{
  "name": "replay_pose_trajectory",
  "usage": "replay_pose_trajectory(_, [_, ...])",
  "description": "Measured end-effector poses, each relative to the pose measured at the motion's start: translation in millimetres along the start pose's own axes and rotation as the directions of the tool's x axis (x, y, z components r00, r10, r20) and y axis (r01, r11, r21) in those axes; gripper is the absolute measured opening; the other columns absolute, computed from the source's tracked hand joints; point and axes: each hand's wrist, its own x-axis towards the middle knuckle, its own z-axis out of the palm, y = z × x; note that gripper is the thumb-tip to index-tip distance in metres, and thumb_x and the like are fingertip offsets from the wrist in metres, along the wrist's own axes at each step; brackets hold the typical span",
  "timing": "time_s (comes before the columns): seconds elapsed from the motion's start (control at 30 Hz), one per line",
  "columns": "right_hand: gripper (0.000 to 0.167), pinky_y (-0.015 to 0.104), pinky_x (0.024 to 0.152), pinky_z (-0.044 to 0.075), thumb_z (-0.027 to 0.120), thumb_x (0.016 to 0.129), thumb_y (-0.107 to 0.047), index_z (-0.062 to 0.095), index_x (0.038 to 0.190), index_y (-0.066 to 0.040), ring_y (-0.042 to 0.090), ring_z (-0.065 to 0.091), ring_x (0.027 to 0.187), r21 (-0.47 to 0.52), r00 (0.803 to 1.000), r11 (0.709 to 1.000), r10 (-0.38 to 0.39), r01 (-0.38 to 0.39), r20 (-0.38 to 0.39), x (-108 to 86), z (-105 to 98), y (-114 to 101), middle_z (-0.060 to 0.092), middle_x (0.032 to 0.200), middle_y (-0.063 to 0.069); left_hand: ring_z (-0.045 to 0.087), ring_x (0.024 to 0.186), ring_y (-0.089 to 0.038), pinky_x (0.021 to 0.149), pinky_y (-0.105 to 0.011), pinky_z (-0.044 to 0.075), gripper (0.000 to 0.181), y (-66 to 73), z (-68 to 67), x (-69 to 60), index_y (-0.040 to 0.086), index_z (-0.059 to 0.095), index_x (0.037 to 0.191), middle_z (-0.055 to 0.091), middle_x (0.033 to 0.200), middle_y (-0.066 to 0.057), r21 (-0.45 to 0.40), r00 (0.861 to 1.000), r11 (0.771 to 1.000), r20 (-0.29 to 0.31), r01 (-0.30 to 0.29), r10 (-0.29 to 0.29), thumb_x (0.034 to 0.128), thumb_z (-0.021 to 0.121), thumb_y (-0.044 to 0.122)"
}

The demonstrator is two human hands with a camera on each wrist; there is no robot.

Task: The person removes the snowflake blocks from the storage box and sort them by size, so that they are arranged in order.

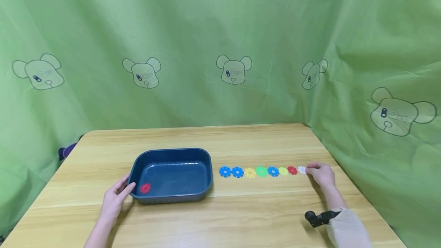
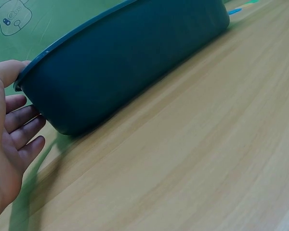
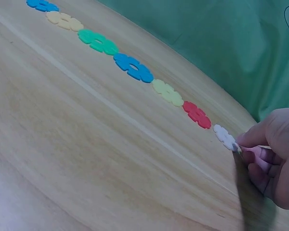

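My left hand (image 1: 113, 200) grips the left rim of a dark blue plastic basin (image 1: 169, 198). In the left wrist view its thumb lies over the rim, with the fingers against the outside wall. A red snowflake disc (image 1: 145, 188) lies in the basin's near left corner. At the right end of a row of discs, my right hand (image 1: 322, 174) pinches the edge of a white snowflake disc (image 3: 225, 137) between thumb and fingers. Just left of it, a small gap away, is another red snowflake disc (image 3: 197, 114).
The row continues leftward with a yellow-green disc (image 1: 283, 171), a blue disc (image 1: 273, 171), a green disc (image 1: 262, 171), a yellow disc (image 1: 249, 172) and two more blue discs (image 1: 231, 172). All lie flat on the wooden table (image 1: 241, 217). A green curtain (image 1: 193, 98) hangs behind and right.
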Motion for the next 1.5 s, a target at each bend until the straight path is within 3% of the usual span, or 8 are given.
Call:
replay_pose_trajectory(0.3, [0.037, 0.044, 0.078, 0.042, 0.057, 0.088, -0.015, 0.055, 0.113, 0.012, 0.042, 0.049, 0.100, -0.008, 1.000, 1.000, -0.017, 0.017, 0.004, -8.4, 0.6, -11.2, 0.054, 0.113, 0.033, 0.050, 0.095, 0.014, 0.082, -0.005, 0.038, 0.052, 0.3, -3.2, -1.0, -0.012, 0.040, 0.133, 0.057, 0.096, 0.029, 0.008, 1.000, 1.000, -0.004, 0.002, -0.002, 0.0913, 0.059, 0.013])
replay_pose_trajectory(0.5, [0.037, 0.033, 0.069, 0.047, 0.056, 0.089, -0.014, 0.055, 0.115, 0.013, 0.036, 0.057, 0.088, 0.029, 0.995, 0.995, -0.096, 0.095, 0.020, -19.3, 4.6, -42.9, 0.058, 0.105, 0.030, 0.051, 0.096, 0.013, 0.083, -0.006, 0.040, 0.052, 1.6, -2.9, -1.3, -0.012, 0.041, 0.133, 0.058, 0.098, 0.026, -0.005, 1.000, 1.000, -0.002, -0.008, 0.008, 0.0908, 0.060, 0.012])
replay_pose_trajectory(0.83, [0.037, 0.037, 0.078, 0.050, 0.056, 0.092, -0.017, 0.055, 0.117, 0.009, 0.036, 0.056, 0.098, 0.103, 0.965, 0.967, -0.242, 0.231, 0.105, -23.6, 17.6, -99.8, 0.059, 0.110, 0.027, 0.049, 0.098, 0.015, 0.084, -0.007, 0.039, 0.051, 1.9, -3.3, 1.7, -0.009, 0.044, 0.132, 0.055, 0.101, 0.028, 0.027, 1.000, 0.999, 0.000, -0.023, 0.023, 0.0906, 0.061, 0.014])
replay_pose_trajectory(0.93, [0.036, 0.041, 0.081, 0.051, 0.056, 0.092, -0.015, 0.054, 0.117, 0.010, 0.036, 0.056, 0.099, 0.167, 0.948, 0.952, -0.282, 0.257, 0.149, -25.1, 26.0, -117.3, 0.058, 0.109, 0.027, 0.048, 0.098, 0.016, 0.084, -0.006, 0.039, 0.050, 2.2, -4.2, 1.6, -0.008, 0.045, 0.132, 0.055, 0.106, 0.023, 0.061, 1.000, 0.998, -0.004, -0.017, 0.018, 0.0910, 0.060, 0.016])
replay_pose_trajectory(1.03, [0.034, 0.044, 0.082, 0.051, 0.057, 0.092, -0.012, 0.053, 0.117, 0.011, 0.035, 0.056, 0.099, 0.235, 0.929, 0.936, -0.310, 0.261, 0.202, -26.8, 36.9, -133.8, 0.058, 0.108, 0.026, 0.046, 0.097, 0.018, 0.084, -0.005, 0.037, 0.050, 2.4, -5.0, 0.9, -0.007, 0.045, 0.133, 0.056, 0.121, 0.003, 0.111, 1.000, 0.994, -0.005, -0.015, 0.016, 0.0918, 0.059, 0.018])
replay_pose_trajectory(1.17, [0.031, 0.042, 0.079, 0.051, 0.058, 0.090, -0.010, 0.055, 0.115, 0.009, 0.030, 0.057, 0.095, 0.254, 0.903, 0.925, -0.347, 0.284, 0.254, -32.1, 51.8, -156.1, 0.061, 0.103, 0.021, 0.042, 0.097, 0.020, 0.084, -0.003, 0.033, 0.052, 3.9, -5.5, 1.2, -0.004, 0.043, 0.135, 0.046, 0.133, -0.020, 0.180, 1.000, 0.984, 0.017, -0.016, 0.013, 0.0925, 0.058, 0.022])
replay_pose_trajectory(1.5, [0.029, 0.034, 0.078, 0.050, 0.064, 0.085, -0.009, 0.059, 0.111, 0.005, 0.022, 0.058, 0.089, 0.289, 0.821, 0.887, -0.449, 0.361, 0.354, -53.6, 86.6, -211.1, 0.063, 0.092, 0.009, 0.046, 0.098, 0.014, 0.084, -0.005, 0.037, 0.055, 7.8, -6.6, 4.9, -0.006, 0.041, 0.136, 0.045, 0.134, -0.023, 0.179, 0.996, 0.982, 0.077, -0.058, 0.045, 0.0898, 0.062, 0.017])
